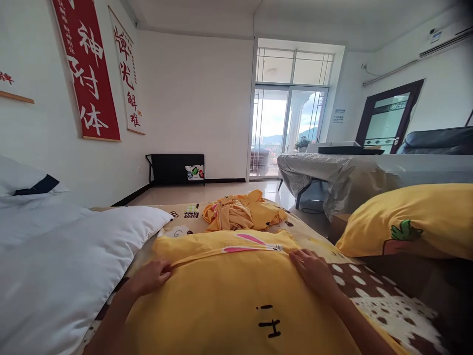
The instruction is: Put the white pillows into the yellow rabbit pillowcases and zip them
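A person's two bare hands rest at either side of a plump yellow cloth cushion [221,301], which lies directly in front of the wearer on a cream-and-brown patterned blanket [391,296]. The left hand [157,275] has its fingers curled closed on the fabric at the left end of a crosswise fold; the right hand [310,271] lays bent fingers over the fold's other end, though whether they pinch the cloth cannot be told. A white-and-pink rabbit print [246,250] peeks out along the crease, and black "Hi" lettering [271,323] runs sideways below it.

The cushion looks light for its bulk, soft and springy, with a matte cover unlikely to slip from the fingers. Nothing about it appears fragile; the likelier trouble is slack cloth sliding over the filling. The two ends of the fold, where the hands are, look like good holds for guiding the fabric, while lifting the whole would probably call for a deeper grasp of both padded sides.

Just beyond lies a crumpled heap of yellow-orange cloth [240,212], limp and easily gathered from above. A smooth white fabric pillow [121,236] lies to the left; a rounded yellow carrot-print cushion [432,212] sits at right.
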### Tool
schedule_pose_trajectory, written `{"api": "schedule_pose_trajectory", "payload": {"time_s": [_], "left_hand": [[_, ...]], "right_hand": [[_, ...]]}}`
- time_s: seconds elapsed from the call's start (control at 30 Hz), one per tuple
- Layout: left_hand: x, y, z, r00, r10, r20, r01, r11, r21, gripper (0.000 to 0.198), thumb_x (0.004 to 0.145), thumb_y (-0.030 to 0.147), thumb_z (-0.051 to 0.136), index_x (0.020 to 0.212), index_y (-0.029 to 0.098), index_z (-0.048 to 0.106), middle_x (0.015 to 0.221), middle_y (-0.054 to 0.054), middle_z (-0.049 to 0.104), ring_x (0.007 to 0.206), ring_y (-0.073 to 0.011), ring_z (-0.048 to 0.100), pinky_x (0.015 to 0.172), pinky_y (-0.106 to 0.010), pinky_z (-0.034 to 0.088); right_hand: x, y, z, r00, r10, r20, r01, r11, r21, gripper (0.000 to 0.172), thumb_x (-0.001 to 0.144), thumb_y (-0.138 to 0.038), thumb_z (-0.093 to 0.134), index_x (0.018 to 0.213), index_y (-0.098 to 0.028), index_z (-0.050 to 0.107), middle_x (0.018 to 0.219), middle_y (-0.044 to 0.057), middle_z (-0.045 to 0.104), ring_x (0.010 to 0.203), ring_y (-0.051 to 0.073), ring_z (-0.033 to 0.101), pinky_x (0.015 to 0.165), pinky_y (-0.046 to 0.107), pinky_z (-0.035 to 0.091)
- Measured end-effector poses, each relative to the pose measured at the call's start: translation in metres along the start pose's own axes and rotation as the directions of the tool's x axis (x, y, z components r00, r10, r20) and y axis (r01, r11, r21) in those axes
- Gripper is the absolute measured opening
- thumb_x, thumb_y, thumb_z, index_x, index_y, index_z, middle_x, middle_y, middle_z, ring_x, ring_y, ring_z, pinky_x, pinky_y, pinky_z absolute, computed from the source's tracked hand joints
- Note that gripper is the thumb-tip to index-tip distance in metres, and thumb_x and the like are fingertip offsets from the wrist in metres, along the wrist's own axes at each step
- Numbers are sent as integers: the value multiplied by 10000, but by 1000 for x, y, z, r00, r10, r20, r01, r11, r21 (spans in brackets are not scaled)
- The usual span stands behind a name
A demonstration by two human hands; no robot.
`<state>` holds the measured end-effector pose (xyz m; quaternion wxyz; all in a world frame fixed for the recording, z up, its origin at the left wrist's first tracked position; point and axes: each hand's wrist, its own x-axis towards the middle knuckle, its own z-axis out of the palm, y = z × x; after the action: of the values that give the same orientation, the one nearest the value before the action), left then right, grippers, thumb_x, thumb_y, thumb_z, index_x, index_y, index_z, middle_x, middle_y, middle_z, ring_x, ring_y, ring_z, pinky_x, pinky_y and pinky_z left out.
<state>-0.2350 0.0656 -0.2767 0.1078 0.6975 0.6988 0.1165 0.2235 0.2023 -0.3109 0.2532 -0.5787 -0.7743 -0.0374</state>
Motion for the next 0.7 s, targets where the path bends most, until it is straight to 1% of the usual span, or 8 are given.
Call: {"api": "schedule_pose_trajectory", "payload": {"time_s": [0.13, 0.2, 0.27, 0.33, 0.4, 0.53, 0.6, 0.7], "left_hand": [[6, 56, -30, 972, 137, -192, -143, 989, -20, 210, 808, 227, 373, 733, 199, 566, 859, -33, 619, 799, -166, 576, 753, -264, 417], [30, 88, -38, 940, 200, -277, -223, 973, -54, 227, 804, 196, 376, 822, 204, 602, 909, -29, 651, 857, -162, 598, 805, -256, 429], [63, 115, -34, 923, 192, -333, -226, 972, -66, 287, 817, 166, 368, 956, 192, 618, 1028, -50, 671, 972, -166, 607, 879, -261, 429], [94, 131, -16, 920, 133, -369, -169, 983, -65, 353, 859, 164, 338, 1109, 156, 588, 1198, -94, 628, 1117, -178, 570, 964, -292, 405], [115, 135, 15, 925, 89, -368, -120, 991, -61, 396, 898, 194, 321, 1228, 125, 528, 1331, -127, 541, 1246, -196, 485, 1033, -348, 365], [120, 122, 80, 948, 63, -313, -75, 997, -26, 415, 923, 237, 344, 1301, 149, 491, 1397, -112, 481, 1331, -189, 391, 1100, -401, 296], [118, 116, 97, 947, 72, -312, -72, 997, 13, 427, 930, 253, 342, 1325, 162, 475, 1418, -95, 457, 1348, -178, 365, 1115, -393, 277], [120, 112, 100, 947, 85, -308, -75, 996, 46, 442, 936, 277, 330, 1342, 168, 463, 1430, -75, 445, 1354, -168, 352, 1117, -374, 278]], "right_hand": [[28, -53, -24, 990, -68, -127, 73, 997, 30, 373, 933, -384, 342, 1050, -183, 633, 1150, 105, 638, 1112, 250, 548, 942, 400, 382], [45, -96, -30, 978, -167, -125, 176, 982, 66, 379, 956, -375, 309, 1082, -187, 613, 1176, 94, 630, 1115, 223, 546, 957, 376, 367], [59, -139, -28, 966, -242, -85, 250, 964, 87, 359, 962, -348, 310, 1127, -192, 589, 1192, 90, 624, 1116, 204, 546, 963, 359, 356], [67, -170, -15, 959, -280, -32, 282, 955, 88, 351, 958, -318, 330, 1202, -189, 547, 1271, 102, 578, 1202, 196, 491, 1002, 360, 319], [67, -184, 10, 967, -249, 49, 244, 966, 84, 400, 952, -328, 348, 1286, -162, 493, 1351, 139, 511, 1286, 218, 417, 1038, 397, 280], [48, -175, 66, 971, -161, 177, 150, 986, 76, 513, 956, -377, 313, 1363, -86, 429, 1412, 196, 432, 1347, 263, 340, 1085, 445, 206], [41, -169, 80, 975, -148, 168, 139, 988, 66, 542, 959, -393, 283, 1387, -83, 403, 1446, 191, 384, 1374, 263, 292, 1105, 440, 162], [40, -168, 82, 974, -126, 190, 120, 992, 41, 556, 954, -413, 271, 1400, -102, 389, 1470, 177, 350, 1386, 255, 266, 1108, 436, 151]]}}
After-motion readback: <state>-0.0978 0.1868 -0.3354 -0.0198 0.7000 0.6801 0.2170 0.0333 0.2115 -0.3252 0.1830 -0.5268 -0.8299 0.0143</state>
